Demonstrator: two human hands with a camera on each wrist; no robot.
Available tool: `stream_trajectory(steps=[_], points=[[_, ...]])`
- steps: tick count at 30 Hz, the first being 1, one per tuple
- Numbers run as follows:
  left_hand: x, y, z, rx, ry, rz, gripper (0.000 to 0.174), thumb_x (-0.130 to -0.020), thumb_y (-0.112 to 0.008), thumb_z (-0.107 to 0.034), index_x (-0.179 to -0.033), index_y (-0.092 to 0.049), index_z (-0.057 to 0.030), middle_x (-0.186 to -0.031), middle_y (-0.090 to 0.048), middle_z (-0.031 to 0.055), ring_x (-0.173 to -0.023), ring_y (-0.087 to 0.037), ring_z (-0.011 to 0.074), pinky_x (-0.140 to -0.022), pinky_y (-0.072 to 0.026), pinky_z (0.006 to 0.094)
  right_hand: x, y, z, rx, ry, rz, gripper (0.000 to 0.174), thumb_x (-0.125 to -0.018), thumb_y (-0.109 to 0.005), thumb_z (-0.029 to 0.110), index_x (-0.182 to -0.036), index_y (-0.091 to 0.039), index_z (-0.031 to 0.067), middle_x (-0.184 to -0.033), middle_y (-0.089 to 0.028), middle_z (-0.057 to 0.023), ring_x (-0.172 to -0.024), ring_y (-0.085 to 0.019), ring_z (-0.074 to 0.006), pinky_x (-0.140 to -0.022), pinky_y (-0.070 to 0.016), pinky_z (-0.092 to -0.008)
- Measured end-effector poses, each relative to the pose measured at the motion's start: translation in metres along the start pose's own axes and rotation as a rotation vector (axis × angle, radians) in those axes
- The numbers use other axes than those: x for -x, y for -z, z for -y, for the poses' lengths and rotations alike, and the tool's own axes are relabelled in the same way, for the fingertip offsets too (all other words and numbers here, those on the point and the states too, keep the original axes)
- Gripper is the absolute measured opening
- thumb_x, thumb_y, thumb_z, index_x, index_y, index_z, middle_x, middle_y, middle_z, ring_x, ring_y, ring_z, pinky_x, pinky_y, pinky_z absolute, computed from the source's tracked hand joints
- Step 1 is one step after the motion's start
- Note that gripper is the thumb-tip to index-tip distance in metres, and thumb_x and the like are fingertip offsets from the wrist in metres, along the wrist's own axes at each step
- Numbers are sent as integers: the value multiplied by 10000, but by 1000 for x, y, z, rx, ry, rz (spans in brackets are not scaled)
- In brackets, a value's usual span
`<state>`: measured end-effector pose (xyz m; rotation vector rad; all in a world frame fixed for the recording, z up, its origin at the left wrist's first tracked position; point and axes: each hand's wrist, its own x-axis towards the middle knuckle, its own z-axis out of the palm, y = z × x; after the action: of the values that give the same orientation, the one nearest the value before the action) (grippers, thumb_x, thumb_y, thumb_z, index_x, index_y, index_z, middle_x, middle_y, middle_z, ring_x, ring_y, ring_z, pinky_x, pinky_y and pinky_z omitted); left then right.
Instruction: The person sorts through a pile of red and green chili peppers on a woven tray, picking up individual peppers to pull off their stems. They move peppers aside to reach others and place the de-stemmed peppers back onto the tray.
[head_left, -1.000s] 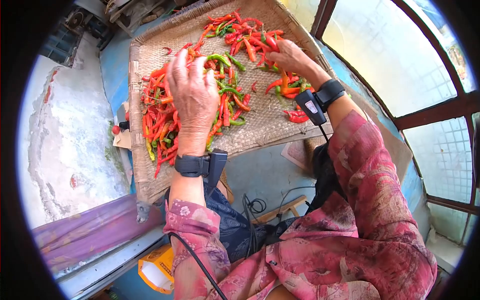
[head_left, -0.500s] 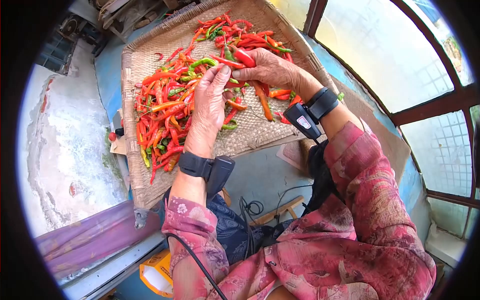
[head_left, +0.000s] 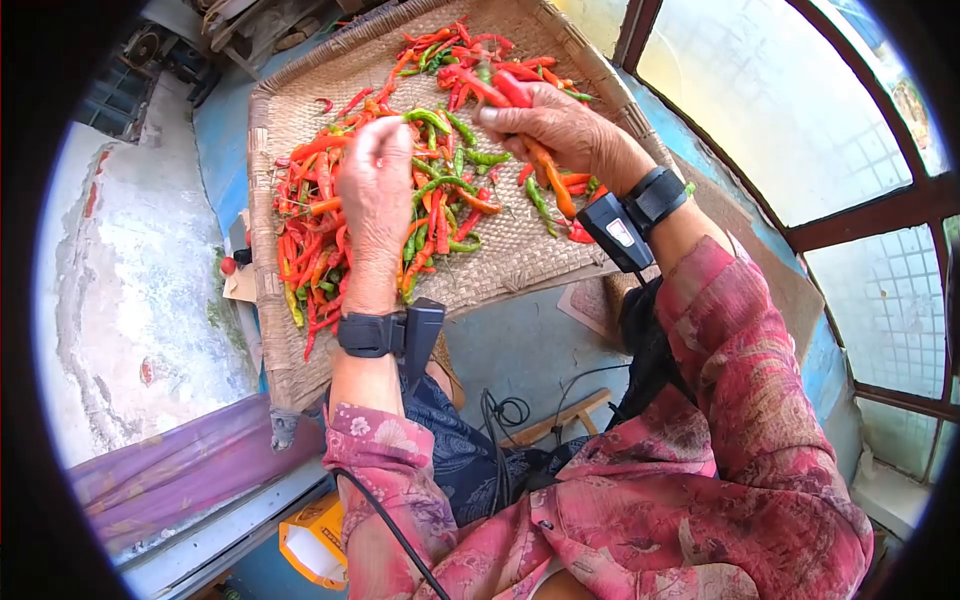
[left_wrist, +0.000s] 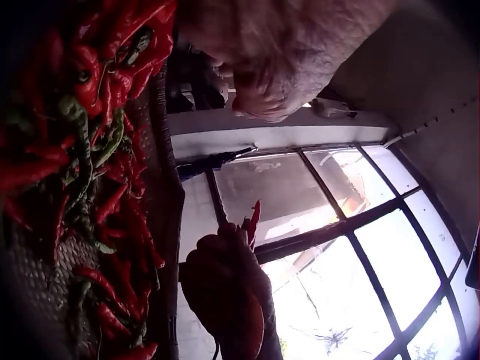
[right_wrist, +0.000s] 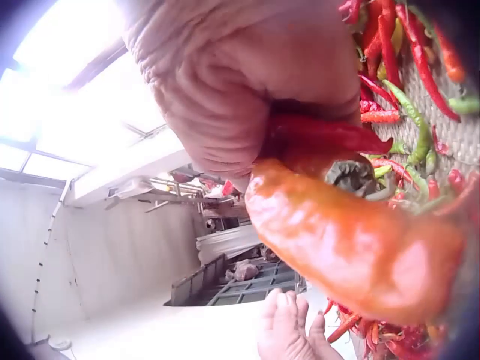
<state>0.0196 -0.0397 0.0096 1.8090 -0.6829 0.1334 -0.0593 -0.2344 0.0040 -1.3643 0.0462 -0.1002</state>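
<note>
My right hand point(head_left: 570, 135) grips several chili peppers over the right side of a shallow woven tray point(head_left: 510, 262). Red chili peppers point(head_left: 512, 90) stick out past its thumb, and a long orange chili pepper point(head_left: 552, 180) hangs below the palm. Close up in the right wrist view, the orange pepper point(right_wrist: 352, 240) looks glossy, with a red pepper point(right_wrist: 322, 135) tucked under the fingers. Over the left heap of red and green chili peppers point(head_left: 325, 245), my left hand point(head_left: 375, 205) is raised with loosely bent fingers; nothing shows in it.
A second heap of chili peppers point(head_left: 450, 50) lies at the tray's far end. Green chili peppers point(head_left: 485, 158) lie near the middle. Paned windows point(head_left: 780, 110) stand close on the right, a pale wall point(head_left: 150, 280) on the left. A black cable point(head_left: 395, 535) runs along the left sleeve.
The right hand came from the far right heap to the middle, where both hands met over a pepper. Since then they have parted, the left hand moving back left, the right still holding peppers.
</note>
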Motion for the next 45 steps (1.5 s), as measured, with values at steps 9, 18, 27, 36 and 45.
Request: stream_trajectory(steps=[9, 18, 27, 36, 45], points=[[10, -15, -3, 849, 368, 465, 216, -887, -542, -213, -1030, -578, -56, -987, -607, 24, -908, -565, 128, -786, -479, 317, 6, -17, -6, 204, -81, 297, 288, -805, -653, 294, -937, -605, 43, -710, -594, 8, -645, -537, -64, -598, -437, -200], [-12, 26, 25, 967, 520, -309, 260, -882, -544, -293, -913, -551, -35, -831, -599, 47, -681, -548, 112, -577, -462, 233, 0, -1, -14, 22, -59, 1, 263, -837, -616, 291, -826, -607, 28, -645, -555, 15, -473, -450, -39, -442, -366, -181], [22, -25, -16, 622, 452, 156, 202, -835, -623, -271, -856, -595, -72, -685, -554, -45, -550, -451, 16, -479, -349, 148, 4, -29, -13, 501, 17, 177, 339, -833, -607, 382, -848, -589, 44, -632, -497, 34, -576, -457, -58, -504, -366, -226], [17, -17, -2, 812, 475, 72, 161, -874, -572, -259, -908, -563, -102, -773, -588, -30, -634, -513, 49, -557, -418, 188, 2, -27, -15, 296, 18, 182, 401, -820, -604, 421, -757, -575, 26, -583, -507, -21, -550, -482, -99, -499, -375, -271], [-7, 24, 19, 832, 338, -289, 220, -886, -543, -288, -928, -494, -77, -792, -585, 35, -594, -518, 103, -512, -447, 220, 7, -20, -13, -75, -177, 200, 271, -879, -550, 294, -838, -571, 26, -585, -497, 0, -436, -449, -84, -407, -364, -218]])
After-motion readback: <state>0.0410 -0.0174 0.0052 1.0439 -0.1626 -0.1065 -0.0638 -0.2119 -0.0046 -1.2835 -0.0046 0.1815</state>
